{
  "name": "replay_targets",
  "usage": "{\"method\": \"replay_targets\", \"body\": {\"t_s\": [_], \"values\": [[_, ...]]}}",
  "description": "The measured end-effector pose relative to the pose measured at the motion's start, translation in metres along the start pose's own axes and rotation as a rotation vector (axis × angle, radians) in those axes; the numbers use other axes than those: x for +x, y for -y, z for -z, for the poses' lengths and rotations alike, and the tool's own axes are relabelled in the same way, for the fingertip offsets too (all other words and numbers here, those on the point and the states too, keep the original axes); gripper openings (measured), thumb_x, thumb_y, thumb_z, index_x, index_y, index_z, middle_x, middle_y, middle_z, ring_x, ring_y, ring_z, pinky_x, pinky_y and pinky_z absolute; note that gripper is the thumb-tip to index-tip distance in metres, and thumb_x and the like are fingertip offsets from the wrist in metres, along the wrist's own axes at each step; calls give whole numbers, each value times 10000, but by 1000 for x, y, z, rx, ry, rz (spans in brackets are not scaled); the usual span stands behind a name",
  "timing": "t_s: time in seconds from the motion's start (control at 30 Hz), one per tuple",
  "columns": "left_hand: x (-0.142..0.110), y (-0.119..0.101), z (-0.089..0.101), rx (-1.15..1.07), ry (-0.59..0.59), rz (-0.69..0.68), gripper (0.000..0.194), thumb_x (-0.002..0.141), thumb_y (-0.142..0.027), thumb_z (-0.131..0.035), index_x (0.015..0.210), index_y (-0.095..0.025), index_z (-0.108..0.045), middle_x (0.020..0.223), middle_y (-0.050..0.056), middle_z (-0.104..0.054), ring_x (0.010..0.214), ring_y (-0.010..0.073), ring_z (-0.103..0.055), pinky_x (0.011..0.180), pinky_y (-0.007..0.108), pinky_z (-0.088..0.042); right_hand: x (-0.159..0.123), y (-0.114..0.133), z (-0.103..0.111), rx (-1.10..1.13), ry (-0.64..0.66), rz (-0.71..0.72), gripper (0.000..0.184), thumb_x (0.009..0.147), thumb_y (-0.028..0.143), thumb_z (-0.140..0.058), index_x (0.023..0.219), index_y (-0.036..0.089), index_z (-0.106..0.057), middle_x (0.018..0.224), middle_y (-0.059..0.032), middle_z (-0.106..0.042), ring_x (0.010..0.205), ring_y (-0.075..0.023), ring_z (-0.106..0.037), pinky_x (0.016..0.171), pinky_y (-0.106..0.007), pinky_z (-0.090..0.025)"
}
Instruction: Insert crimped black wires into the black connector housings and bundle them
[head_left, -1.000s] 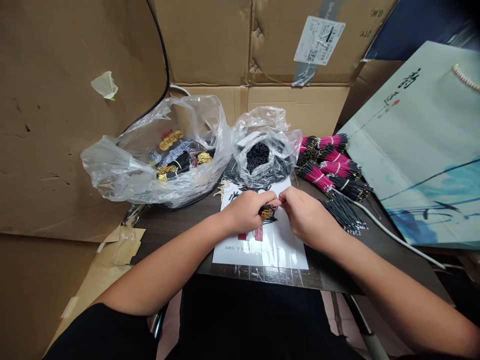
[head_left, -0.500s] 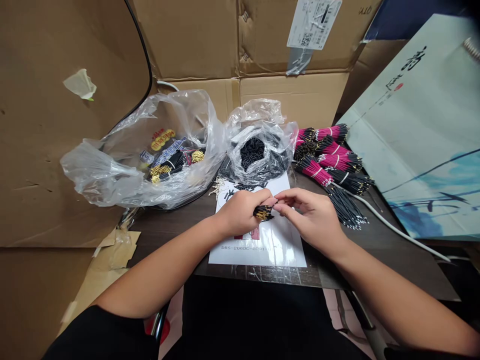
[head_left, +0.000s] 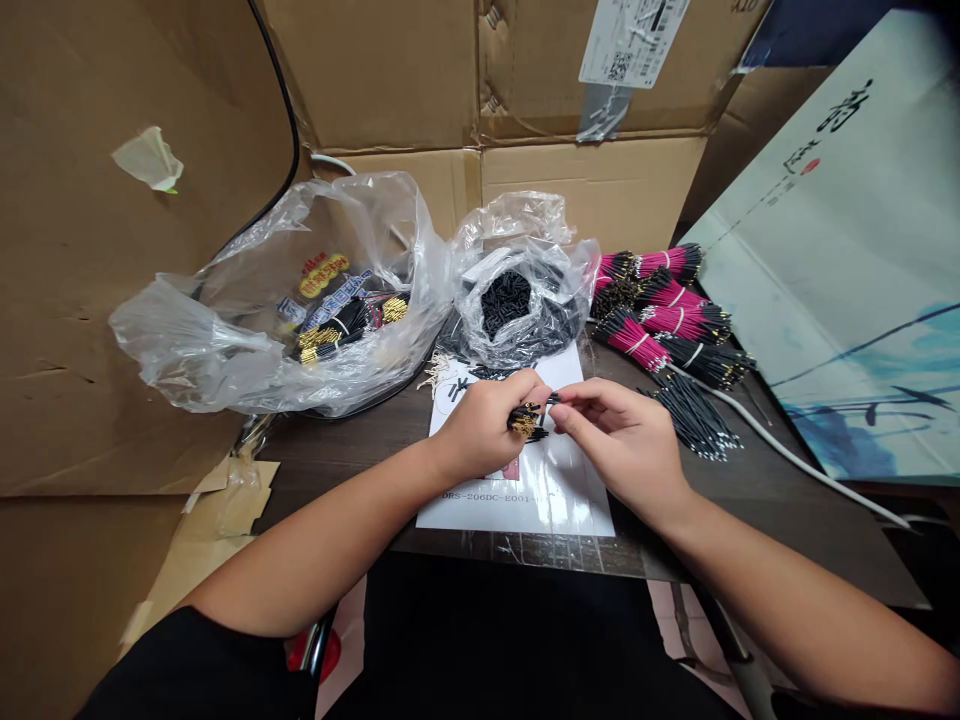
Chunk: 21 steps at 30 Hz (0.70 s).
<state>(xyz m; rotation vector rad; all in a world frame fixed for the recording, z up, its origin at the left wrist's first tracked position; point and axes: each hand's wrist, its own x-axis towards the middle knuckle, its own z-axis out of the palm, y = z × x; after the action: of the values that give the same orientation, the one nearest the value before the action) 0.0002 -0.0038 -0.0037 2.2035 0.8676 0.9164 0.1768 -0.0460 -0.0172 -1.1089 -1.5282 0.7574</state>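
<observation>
Gold-tipped wires [head_left: 523, 421] gripped in left hand [head_left: 487, 422], right hand [head_left: 622, 435] pinching black piece [head_left: 553, 398]; forearms [head_left: 330, 535] angled inward

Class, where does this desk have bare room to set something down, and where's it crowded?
Bare tabletop shows between the big plastic bag and left forearm, and between the white cable and right forearm; the near strip of the paper sheet has room too. Crowded: the back, with the smaller bag and wire bundles, and the middle, under the left hand and right hand.

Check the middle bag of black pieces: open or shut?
Open: the clear plastic bag has its mouth spread, showing small black pieces inside.
</observation>
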Motion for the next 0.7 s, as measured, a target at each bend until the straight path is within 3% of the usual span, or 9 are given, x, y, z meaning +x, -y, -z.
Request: {"method": "replay_targets", "body": {"t_s": [0.07, 0.13, 0.23, 0.33, 0.53, 0.7], "values": [[1, -2, -2, -88, -10, 57, 202, 929, -287, -465, 779, -160, -516, 650, -26, -492, 581, 77, -442, 579, 207, -339, 1, 0, 1, -58, -13, 69, 198, 831, 263, -668, 1021, 211, -650, 935, -44, -661, 804, -153, -639, 746, -334, -558], [3, -4, -3, -320, -13, 201, 261, 947, -356, -444, 778, -167, -505, 604, -32, -461, 531, 75, -418, 528, 200, -333, 4, 0, 2, -165, -41, 224, 398, 790, 300, -711, 1161, 223, -592, 1090, -83, -622, 961, -204, -615, 817, -387, -549], [7, -9, -4, -869, 34, 444, 331, 961, -456, -394, 772, -188, -439, 470, -100, -217, 371, 56, -180, 397, 182, -238, 7, 1, 3, -398, -28, 479, 747, 690, 404, -788, 1336, 229, -456, 1304, -141, -505, 1196, -295, -495, 968, -496, -472], [9, -12, -3, -1180, 65, 500, 304, 963, -415, -418, 772, -179, -439, 472, -106, -182, 358, 44, -168, 391, 165, -276, 8, 1, 1, -562, 16, 596, 785, 707, 423, -771, 1372, 215, -410, 1381, -169, -431, 1256, -312, -441, 1021, -516, -419], [8, -15, -2, -1384, 100, 586, 271, 960, -342, -440, 747, -177, -413, 468, -100, -221, 339, 45, -226, 360, 155, -339, 8, 0, -5, -641, 4, 703, 713, 740, 399, -750, 1352, 218, -433, 1350, -157, -467, 1227, -293, -474, 1012, -481, -427], [8, -19, -3, -1371, 124, 639, 335, 956, -370, -442, 691, -180, -363, 445, -105, -206, 332, 40, -217, 368, 153, -368, 6, -1, -5, -656, -27, 714, 729, 713, 401, -773, 1346, 226, -457, 1336, -148, -488, 1209, -299, -489, 1006, -480, -433]]}}
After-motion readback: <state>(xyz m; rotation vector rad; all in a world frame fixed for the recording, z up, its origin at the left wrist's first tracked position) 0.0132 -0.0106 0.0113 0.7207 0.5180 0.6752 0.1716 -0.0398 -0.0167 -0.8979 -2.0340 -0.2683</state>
